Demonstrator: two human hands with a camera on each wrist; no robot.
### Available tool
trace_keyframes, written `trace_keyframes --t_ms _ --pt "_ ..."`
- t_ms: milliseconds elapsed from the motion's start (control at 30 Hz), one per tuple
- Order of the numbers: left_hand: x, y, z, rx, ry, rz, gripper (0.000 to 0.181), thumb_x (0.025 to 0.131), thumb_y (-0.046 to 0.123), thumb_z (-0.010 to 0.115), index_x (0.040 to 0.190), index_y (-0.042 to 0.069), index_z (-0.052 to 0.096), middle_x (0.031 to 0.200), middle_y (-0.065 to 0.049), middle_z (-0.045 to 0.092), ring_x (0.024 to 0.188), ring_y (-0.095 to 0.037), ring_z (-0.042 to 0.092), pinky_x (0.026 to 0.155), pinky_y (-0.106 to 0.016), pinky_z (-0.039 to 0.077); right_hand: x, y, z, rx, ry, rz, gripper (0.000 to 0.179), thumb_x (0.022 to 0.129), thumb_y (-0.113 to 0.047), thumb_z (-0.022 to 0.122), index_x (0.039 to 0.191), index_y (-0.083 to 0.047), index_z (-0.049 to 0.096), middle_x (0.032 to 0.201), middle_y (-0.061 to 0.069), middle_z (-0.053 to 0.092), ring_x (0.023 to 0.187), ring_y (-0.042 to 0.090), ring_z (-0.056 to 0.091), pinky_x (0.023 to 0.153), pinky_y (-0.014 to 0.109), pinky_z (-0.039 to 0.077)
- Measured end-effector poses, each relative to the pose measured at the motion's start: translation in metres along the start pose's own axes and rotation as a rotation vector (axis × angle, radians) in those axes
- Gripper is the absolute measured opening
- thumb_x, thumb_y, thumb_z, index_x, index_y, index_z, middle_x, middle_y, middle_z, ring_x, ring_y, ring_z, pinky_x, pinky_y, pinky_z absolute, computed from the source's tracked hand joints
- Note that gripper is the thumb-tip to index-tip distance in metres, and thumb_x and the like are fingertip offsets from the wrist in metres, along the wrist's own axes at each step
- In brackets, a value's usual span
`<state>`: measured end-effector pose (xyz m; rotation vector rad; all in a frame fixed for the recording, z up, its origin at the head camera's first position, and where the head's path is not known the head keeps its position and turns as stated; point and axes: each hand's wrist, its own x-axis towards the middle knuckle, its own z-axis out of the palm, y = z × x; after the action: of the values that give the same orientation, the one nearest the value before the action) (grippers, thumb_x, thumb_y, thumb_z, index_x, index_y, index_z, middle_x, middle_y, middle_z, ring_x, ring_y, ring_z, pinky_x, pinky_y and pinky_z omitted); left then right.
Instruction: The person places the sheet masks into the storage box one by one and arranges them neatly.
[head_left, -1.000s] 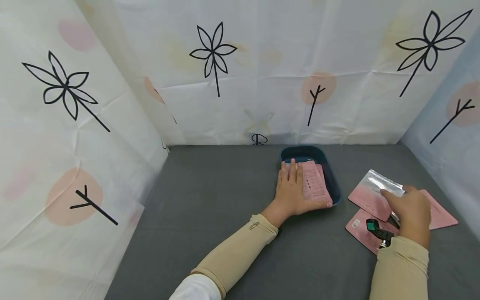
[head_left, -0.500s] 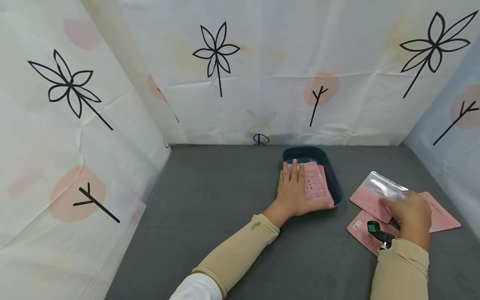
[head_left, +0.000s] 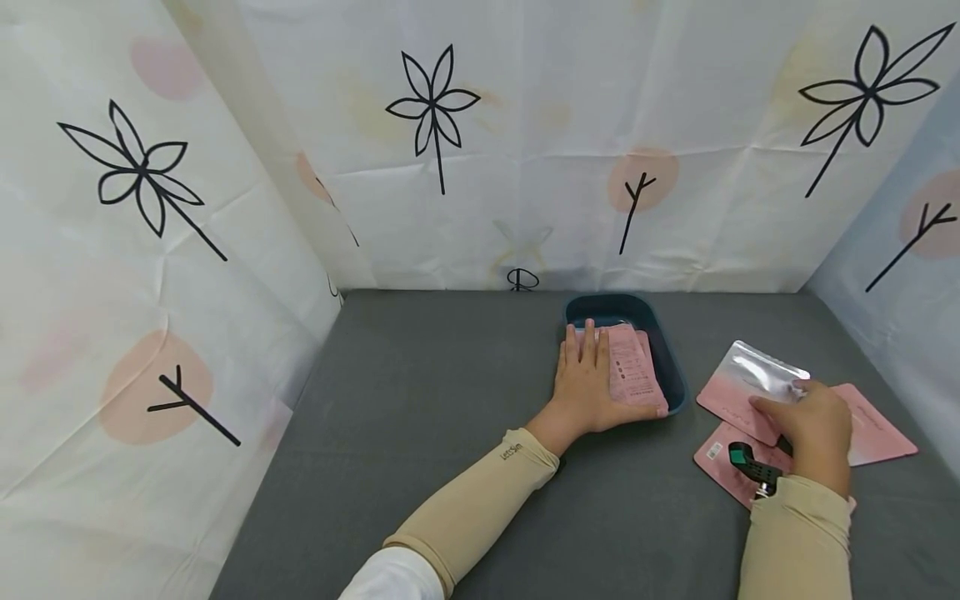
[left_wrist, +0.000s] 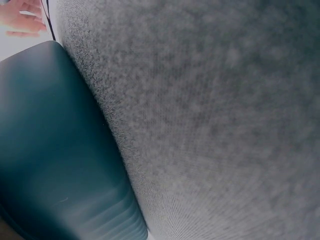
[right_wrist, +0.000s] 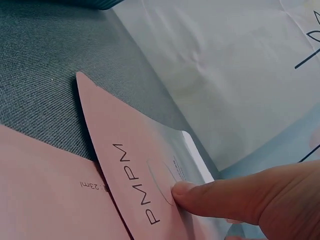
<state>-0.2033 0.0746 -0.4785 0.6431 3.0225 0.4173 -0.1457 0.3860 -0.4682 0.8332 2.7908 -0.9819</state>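
My left hand lies with straight, spread fingers over pink sheet mask packets in a dark teal bin, its thumb along the near rim. In the left wrist view only the bin's outer wall shows close up. At the right, my right hand pinches a pink and silver sheet mask packet, its other fingers mostly hidden. The right wrist view shows the thumb on that packet's printed face, one edge raised. Beneath it lies another pink packet.
A further pink packet lies on the grey tabletop, right of my right hand. Printed white cloth hangs behind the table and at both sides. A black and green wrist device sits at my right sleeve.
Over the last half second my right hand shifts slightly left, and the packet in it moves slightly left too. The left hand stays on the packets in the bin.
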Motion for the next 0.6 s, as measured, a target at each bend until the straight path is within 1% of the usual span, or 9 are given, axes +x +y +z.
trace_keyframes --t_ms 100,200,233,300,333,400,467,533,600 --pt "0.0 0.0 -0.001 0.007 0.007 0.005 0.144 0.073 0.1 0.055 0.171 0.013 -0.004 0.181 -0.013 -0.005 0.167 -0.039 -0.006 0.135 -0.053 0.011 0.003 0.001 0.001 0.039 -0.021 0.018 0.089 0.099 -0.039 0.072 0.156 0.017 0.031 0.151 0.048 0.036 0.133 0.064 0.039 0.112 0.073 0.039" --pt "-0.001 0.0 -0.001 0.016 0.016 0.008 0.144 0.073 0.1 0.055 0.172 0.012 -0.002 0.181 -0.013 -0.003 0.167 -0.039 -0.004 0.134 -0.053 0.012 0.004 0.002 0.002 0.073 -0.02 0.0 0.083 0.1 -0.036 0.071 0.156 0.014 0.035 0.149 0.045 0.04 0.133 0.061 0.042 0.109 0.071 0.043" --pt "-0.001 0.0 0.0 0.021 0.016 0.007 0.144 0.073 0.101 0.054 0.172 0.012 -0.003 0.181 -0.013 -0.003 0.167 -0.04 -0.004 0.134 -0.053 0.012 0.004 0.003 0.002 0.085 -0.017 -0.011 0.08 0.1 -0.035 0.07 0.155 0.013 0.037 0.147 0.045 0.042 0.131 0.06 0.044 0.106 0.07 0.046" --pt "0.0 0.0 0.001 0.027 0.014 0.007 0.144 0.073 0.101 0.053 0.172 0.012 -0.004 0.181 -0.013 -0.004 0.167 -0.039 -0.005 0.134 -0.053 0.013 0.004 0.003 0.003 0.112 -0.004 -0.035 0.077 0.1 -0.033 0.071 0.154 0.012 0.04 0.143 0.043 0.046 0.125 0.057 0.049 0.091 0.06 0.053" --pt "0.0 0.0 0.001 0.029 0.012 0.006 0.145 0.073 0.102 0.052 0.172 0.012 -0.004 0.18 -0.013 -0.004 0.167 -0.039 -0.005 0.134 -0.053 0.013 0.004 0.003 0.003 0.127 0.002 -0.048 0.074 0.1 -0.032 0.07 0.154 0.011 0.041 0.142 0.042 0.048 0.122 0.055 0.051 0.083 0.051 0.055" --pt "0.0 0.0 0.0 0.03 0.009 0.002 0.145 0.073 0.102 0.052 0.171 0.013 -0.005 0.181 -0.013 -0.005 0.167 -0.039 -0.005 0.134 -0.053 0.013 0.005 0.001 0.004 0.168 0.01 -0.069 0.072 0.101 -0.029 0.069 0.155 0.008 0.041 0.144 0.04 0.048 0.12 0.052 0.052 0.073 0.033 0.053" --pt "0.0 0.001 0.0 0.028 0.008 0.001 0.145 0.073 0.102 0.052 0.171 0.013 -0.005 0.181 -0.013 -0.005 0.167 -0.039 -0.005 0.134 -0.053 0.013 0.005 -0.002 0.006 0.221 0.009 -0.082 0.07 0.102 -0.027 0.068 0.158 0.006 0.04 0.149 0.039 0.046 0.122 0.051 0.052 0.064 0.019 0.045" --pt "-0.001 0.001 -0.001 0.023 0.008 -0.001 0.145 0.072 0.102 0.053 0.172 0.013 -0.005 0.181 -0.013 -0.005 0.167 -0.039 -0.005 0.134 -0.053 0.012 0.005 -0.005 0.007 0.28 -0.006 -0.095 0.07 0.104 -0.026 0.065 0.161 0.002 0.037 0.156 0.038 0.041 0.129 0.053 0.051 0.059 0.011 0.045" --pt "-0.001 0.001 -0.001 0.017 0.007 -0.001 0.145 0.073 0.102 0.053 0.172 0.013 -0.005 0.181 -0.012 -0.005 0.167 -0.039 -0.006 0.135 -0.052 0.011 0.005 -0.009 0.007 0.334 -0.024 -0.105 0.069 0.106 -0.026 0.063 0.164 -0.001 0.034 0.163 0.036 0.035 0.136 0.056 0.048 0.058 0.009 0.049"
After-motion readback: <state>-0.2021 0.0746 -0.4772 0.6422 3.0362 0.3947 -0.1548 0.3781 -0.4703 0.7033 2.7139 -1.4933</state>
